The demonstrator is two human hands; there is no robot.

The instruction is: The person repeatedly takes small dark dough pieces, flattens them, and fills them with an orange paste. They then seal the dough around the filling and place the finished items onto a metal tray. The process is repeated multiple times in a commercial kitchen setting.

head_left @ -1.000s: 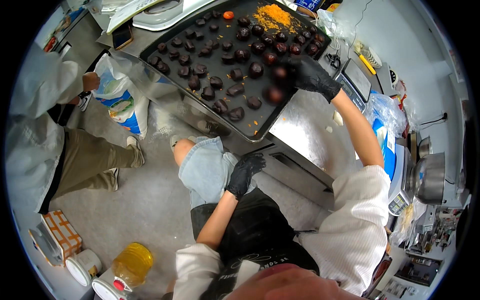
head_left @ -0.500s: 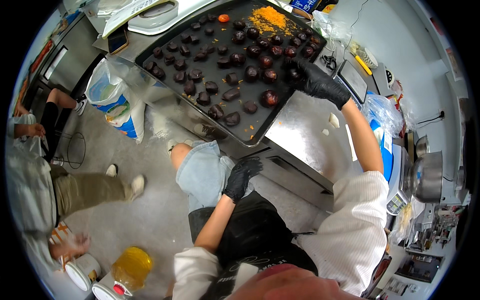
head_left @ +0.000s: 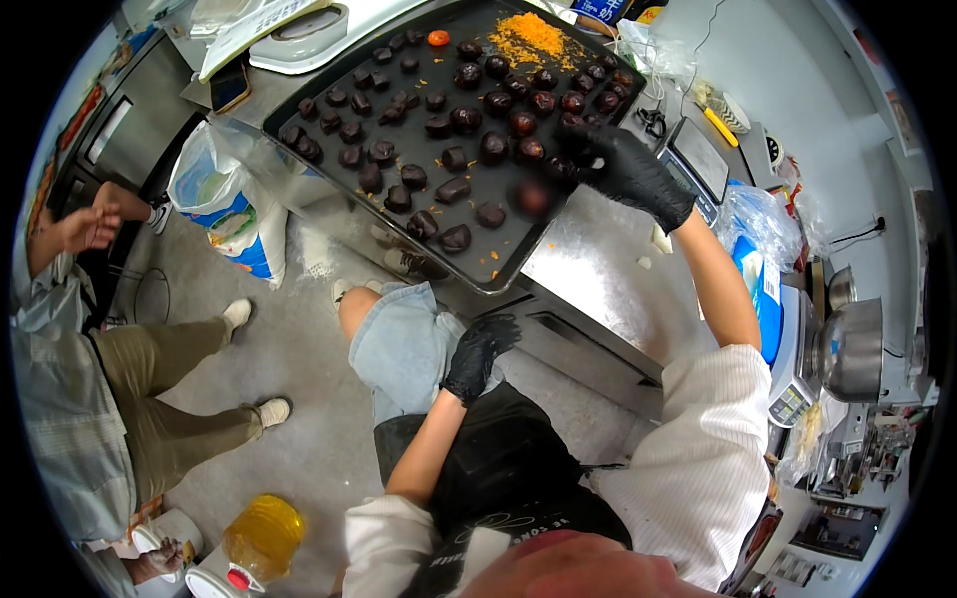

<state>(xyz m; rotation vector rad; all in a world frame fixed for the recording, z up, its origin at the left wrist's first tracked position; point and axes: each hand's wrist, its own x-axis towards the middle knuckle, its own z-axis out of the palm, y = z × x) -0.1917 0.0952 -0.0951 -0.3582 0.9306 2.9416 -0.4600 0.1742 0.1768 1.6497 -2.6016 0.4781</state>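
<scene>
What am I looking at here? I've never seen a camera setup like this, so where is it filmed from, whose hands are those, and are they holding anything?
There's no machine: a person wears a wide fisheye camera on their head, looking down, so straight edges bend. Both hands are the wearer's, in black gloves. The right hand reaches over the right edge of a dark tray, next to dark brown pieces; whether it grips one is unclear. The left hand lies over the lap, with nothing visible in it. The tray also carries orange shreds and one small orange ball.
</scene>
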